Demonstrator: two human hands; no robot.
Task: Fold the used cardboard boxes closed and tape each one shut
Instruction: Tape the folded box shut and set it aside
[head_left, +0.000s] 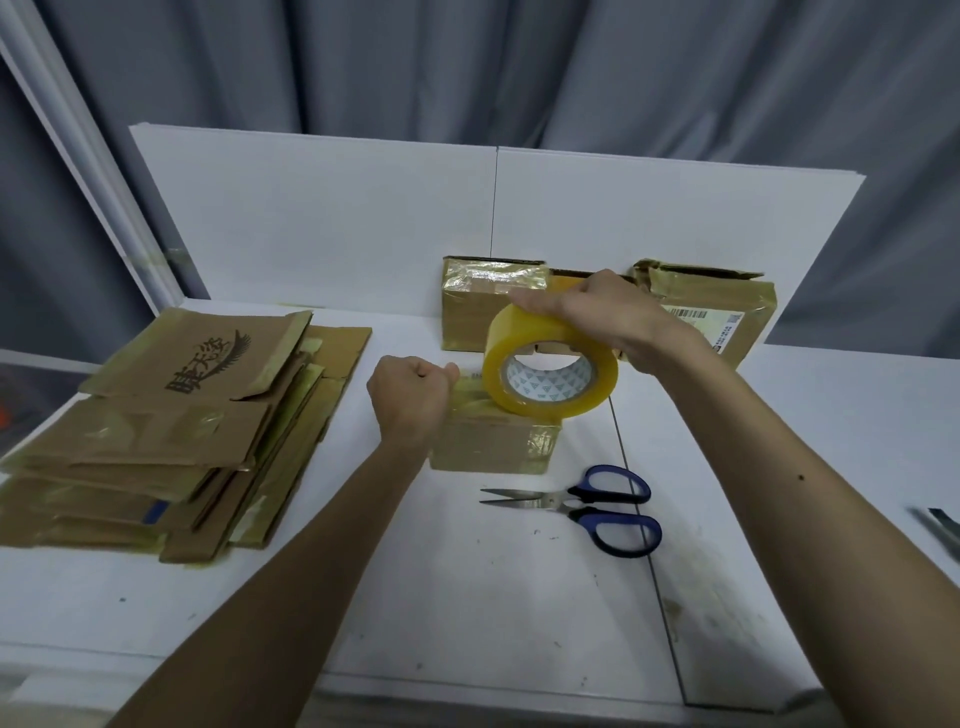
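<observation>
Gripping tape roll (524, 338) over small box (493, 447) with my right hand (608, 317); left hand (410, 395) clenched, seemingly pinching tape end (470, 380).

Two hands are at work, the left hand (413, 400) and the right hand (608, 317). Between them there is one tape roll (524, 338), with one strip (470, 384) running from it to the left thumb. Three made-up boxes show plainly: one small box (493, 441) directly under the hands, one taped box (488, 306) beyond them, and one labelled box (727, 312) beyond the right wrist. Whether a further box stands behind the right hand cannot be told. One pair of scissors (576, 501) lies nearer than the hands, below the right forearm. One stack of flattened boxes (182, 431) lies out past the left hand, too many and too overlapped to count. One blurred metal object (940, 525) lies far off past the right arm.
</observation>
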